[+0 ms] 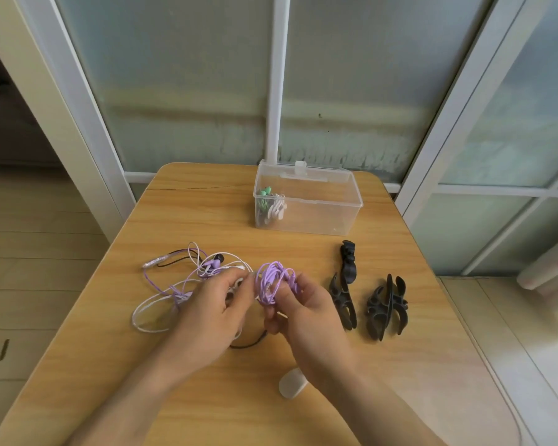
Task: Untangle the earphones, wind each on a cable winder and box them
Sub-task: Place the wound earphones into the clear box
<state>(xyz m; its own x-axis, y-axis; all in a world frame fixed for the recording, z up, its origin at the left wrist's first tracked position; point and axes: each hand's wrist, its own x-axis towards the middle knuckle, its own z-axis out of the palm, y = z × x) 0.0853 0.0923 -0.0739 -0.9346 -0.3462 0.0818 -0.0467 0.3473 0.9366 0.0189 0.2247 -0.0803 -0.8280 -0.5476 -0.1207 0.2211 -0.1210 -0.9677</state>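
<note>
Both hands work at the centre of the wooden surface [303, 423]. The right hand [306, 312] has its grip curled round a bundle of purple earphone cable [273, 281] wound into loops; the bundle's long axis runs roughly from 12 to 6 o'clock, its upper end tipped slightly toward 1 o'clock. The left hand [218, 305] has its fingertips pressed together on a strand at the bundle's 9 o'clock edge; exactly what is pinched cannot be told through the blur. At 9 o'clock of the hands lies a loose tangle of purple, white and black earphone cables [181, 280], spreading toward 8 o'clock, with a black strand [250, 344] emerging beneath the hands at 6 o'clock. At 3 o'clock lie black cable winders [387, 305], apart from the hands, their long axes running about 12 to 6 o'clock. At 12 o'clock stands an open clear plastic box [322, 214], its long axis 9 to 3 o'clock, holding wound green and white earphones [269, 206] at its 9 o'clock end. A small white object [292, 384] lies at 6 o'clock, beside the right wrist.
</note>
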